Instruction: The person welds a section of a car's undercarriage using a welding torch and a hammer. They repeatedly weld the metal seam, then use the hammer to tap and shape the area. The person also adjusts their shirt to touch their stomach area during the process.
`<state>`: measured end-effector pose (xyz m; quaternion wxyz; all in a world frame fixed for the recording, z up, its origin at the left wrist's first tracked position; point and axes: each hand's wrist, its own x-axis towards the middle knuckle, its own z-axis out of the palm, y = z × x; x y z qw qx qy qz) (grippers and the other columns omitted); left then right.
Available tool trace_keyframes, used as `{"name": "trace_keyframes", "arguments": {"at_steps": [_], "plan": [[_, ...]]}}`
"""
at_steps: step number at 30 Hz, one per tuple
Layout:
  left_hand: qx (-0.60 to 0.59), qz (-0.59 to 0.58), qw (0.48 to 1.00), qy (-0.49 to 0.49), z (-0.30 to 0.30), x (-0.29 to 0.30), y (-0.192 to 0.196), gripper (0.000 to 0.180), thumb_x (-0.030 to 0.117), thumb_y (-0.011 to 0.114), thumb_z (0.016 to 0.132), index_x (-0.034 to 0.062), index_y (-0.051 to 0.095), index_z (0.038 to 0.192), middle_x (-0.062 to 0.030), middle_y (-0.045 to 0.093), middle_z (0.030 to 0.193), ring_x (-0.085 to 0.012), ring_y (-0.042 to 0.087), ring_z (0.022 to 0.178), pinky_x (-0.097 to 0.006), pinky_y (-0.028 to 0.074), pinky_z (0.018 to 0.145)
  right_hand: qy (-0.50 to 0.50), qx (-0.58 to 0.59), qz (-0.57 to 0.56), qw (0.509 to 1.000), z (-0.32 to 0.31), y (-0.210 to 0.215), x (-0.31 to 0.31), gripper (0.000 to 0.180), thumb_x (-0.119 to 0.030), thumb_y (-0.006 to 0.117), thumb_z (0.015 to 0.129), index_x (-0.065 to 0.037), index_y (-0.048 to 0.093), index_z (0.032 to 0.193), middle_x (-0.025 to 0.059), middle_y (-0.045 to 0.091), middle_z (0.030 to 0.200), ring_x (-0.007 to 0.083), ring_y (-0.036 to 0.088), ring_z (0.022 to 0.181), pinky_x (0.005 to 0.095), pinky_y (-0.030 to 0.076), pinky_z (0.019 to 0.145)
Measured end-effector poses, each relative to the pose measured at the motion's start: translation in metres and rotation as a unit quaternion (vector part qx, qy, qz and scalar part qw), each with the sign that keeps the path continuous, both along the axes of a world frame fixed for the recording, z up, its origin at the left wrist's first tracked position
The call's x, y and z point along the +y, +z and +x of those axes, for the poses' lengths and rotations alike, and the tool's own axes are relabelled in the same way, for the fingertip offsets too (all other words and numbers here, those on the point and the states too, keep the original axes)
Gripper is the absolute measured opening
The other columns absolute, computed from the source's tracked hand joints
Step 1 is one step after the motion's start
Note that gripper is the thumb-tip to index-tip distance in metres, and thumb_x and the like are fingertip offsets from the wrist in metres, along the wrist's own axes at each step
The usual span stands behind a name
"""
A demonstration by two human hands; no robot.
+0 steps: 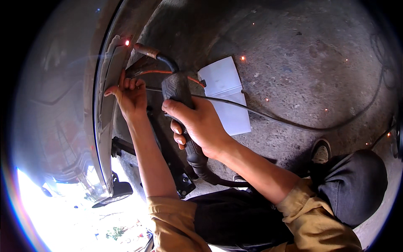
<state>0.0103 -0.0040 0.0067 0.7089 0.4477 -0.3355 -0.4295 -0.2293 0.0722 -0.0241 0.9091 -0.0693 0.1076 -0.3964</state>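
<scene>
The right hand [200,125] is wrapped tight around the black grip of a welding torch [178,94], thumb lying along the top of the handle. The torch's curved neck and coppery nozzle reach up and left from the hand to the edge of a curved grey body panel [103,92], where a small orange glow [126,42] burns at the seam. Just left of the torch, the left hand [131,95] holds nothing; its fingers are spread and pressed against the panel's rim. The torch's black hose runs down from the grip toward the person's lap. Right of the torch, a white sheet [226,94] lies on the concrete floor [302,63], with a thin dark cable [294,124] crossing it and sparks scattered around.
</scene>
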Motion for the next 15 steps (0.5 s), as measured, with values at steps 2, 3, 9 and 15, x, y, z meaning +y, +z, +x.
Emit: {"name": "trace_keyframes", "arguments": {"at_steps": [2, 3, 9, 15], "plan": [[0.004, 0.001, 1.0, 0.003, -0.001, 0.001, 0.0, 0.094, 0.062, 0.067, 0.067, -0.0049, 0.049, 0.131, 0.0039, 0.031, 0.071, -0.0113, 0.033, 0.067, -0.029, 0.033, 0.07, -0.004, -0.003, 0.002, 1.0, 0.0, -0.001, -0.002, 0.024, -0.026, 0.066, 0.089, -0.004, 0.055, 0.088, 0.0019, 0.047, 0.063, 0.0107, 0.046, 0.048, 0.0266, 0.038, 0.042], [0.006, 0.001, 1.0, 0.008, -0.003, 0.001, 0.001, 0.093, 0.063, 0.065, 0.068, -0.0048, 0.05, 0.129, 0.0038, 0.031, 0.072, -0.0109, 0.032, 0.068, -0.028, 0.033, 0.07, -0.006, -0.006, 0.001, 1.0, 0.001, -0.001, -0.003, 0.024, -0.026, 0.066, 0.089, -0.004, 0.055, 0.088, 0.0019, 0.047, 0.062, 0.0108, 0.046, 0.048, 0.0266, 0.037, 0.042], [0.005, -0.002, 1.0, 0.011, -0.01, 0.003, 0.001, 0.093, 0.065, 0.062, 0.07, -0.0048, 0.05, 0.129, 0.0035, 0.032, 0.074, -0.0106, 0.032, 0.068, -0.028, 0.032, 0.069, -0.001, -0.005, -0.008, 1.0, -0.006, -0.003, -0.008, 0.026, -0.027, 0.066, 0.089, -0.003, 0.055, 0.089, 0.0028, 0.048, 0.059, 0.0115, 0.046, 0.045, 0.0273, 0.037, 0.042], [0.045, -0.009, 0.999, 0.001, -0.011, 0.006, -0.012, 0.086, 0.064, 0.061, 0.074, -0.0055, 0.052, 0.124, 0.0031, 0.036, 0.073, -0.0107, 0.034, 0.067, -0.028, 0.034, 0.067, -0.007, 0.094, 0.018, 0.995, -0.002, -0.013, -0.013, 0.029, -0.031, 0.067, 0.088, -0.004, 0.058, 0.095, 0.0018, 0.049, 0.059, 0.0126, 0.046, 0.044, 0.0293, 0.038, 0.043]]}}
